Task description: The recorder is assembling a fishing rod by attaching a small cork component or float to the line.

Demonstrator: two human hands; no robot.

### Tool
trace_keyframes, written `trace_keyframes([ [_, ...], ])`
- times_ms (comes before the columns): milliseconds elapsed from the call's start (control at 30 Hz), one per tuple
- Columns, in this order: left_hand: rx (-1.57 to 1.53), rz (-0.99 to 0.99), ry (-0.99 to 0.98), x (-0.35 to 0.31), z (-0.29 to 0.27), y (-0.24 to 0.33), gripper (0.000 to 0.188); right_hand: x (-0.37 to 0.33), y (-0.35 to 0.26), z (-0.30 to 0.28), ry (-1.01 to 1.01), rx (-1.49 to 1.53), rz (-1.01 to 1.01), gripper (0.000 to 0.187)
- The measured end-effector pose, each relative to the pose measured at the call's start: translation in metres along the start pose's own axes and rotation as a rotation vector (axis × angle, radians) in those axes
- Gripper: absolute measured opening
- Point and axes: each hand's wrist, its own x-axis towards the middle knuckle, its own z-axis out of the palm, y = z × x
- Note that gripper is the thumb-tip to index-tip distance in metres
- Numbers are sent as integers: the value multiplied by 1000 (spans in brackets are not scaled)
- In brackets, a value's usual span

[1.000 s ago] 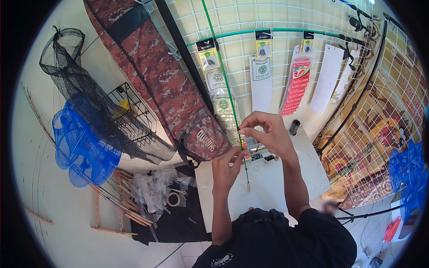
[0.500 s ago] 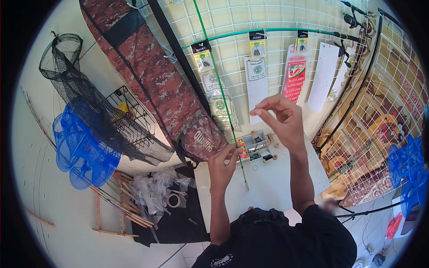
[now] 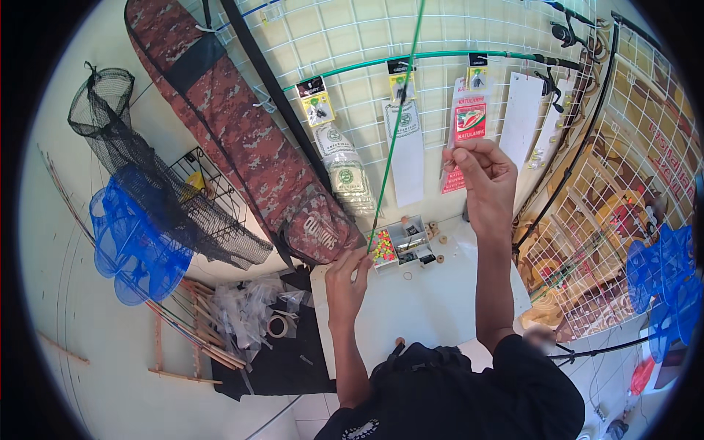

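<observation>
My left hand [image 3: 346,284] is raised over the left side of the white table, thumb and fingers closed on the lower part of a thin green rod [image 3: 397,128]. From there the rod slants up and right past the wire rack, out of the top of the view. Its lower end is hidden at my fingers. Farther right and higher, my right hand [image 3: 490,183] pinches thumb and forefinger together in front of a red-and-white packet [image 3: 471,121]; whatever is between them is too fine to see. Beyond my left hand lies a compartment tray [image 3: 387,267] with bright beads [image 3: 383,246] and dark small parts.
Small cork-coloured rings [image 3: 440,259] lie beside the tray on the white table [image 3: 455,293]. A camouflage rod bag [image 3: 242,139] leans at the left, near a black net [image 3: 176,161] and blue nets [image 3: 136,249]. Plastic bags and a tape roll [image 3: 278,326] rest on black cloth.
The green rod has tilted, its top swinging right and its lower end drawn up to my left hand. My left hand moved slightly left; my right hand shifted a little right, still pinched.
</observation>
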Motion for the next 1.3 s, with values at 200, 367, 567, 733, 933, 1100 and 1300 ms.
trace_keyframes([
  [200,71,-122,-54,-25,5,-4,15,-20,10,-15,0,6,149,22],
  [367,77,-165,-89,-41,15,2,15,-38,13,-25,85,-9,220,23],
  [567,75,-166,-129,-51,37,3,13,-56,28,-48,203,35,215,17],
  [733,25,-200,-179,-60,55,2,12,-63,29,-70,233,94,198,13],
  [933,-15,-252,-319,-61,70,2,18,-65,28,-92,108,-13,248,11],
  [1100,-197,-365,-415,-33,59,7,32,-63,22,-99,75,25,271,13],
  [1300,-451,-88,-30,31,97,79,28,-64,20,-93,-23,61,280,14],
])
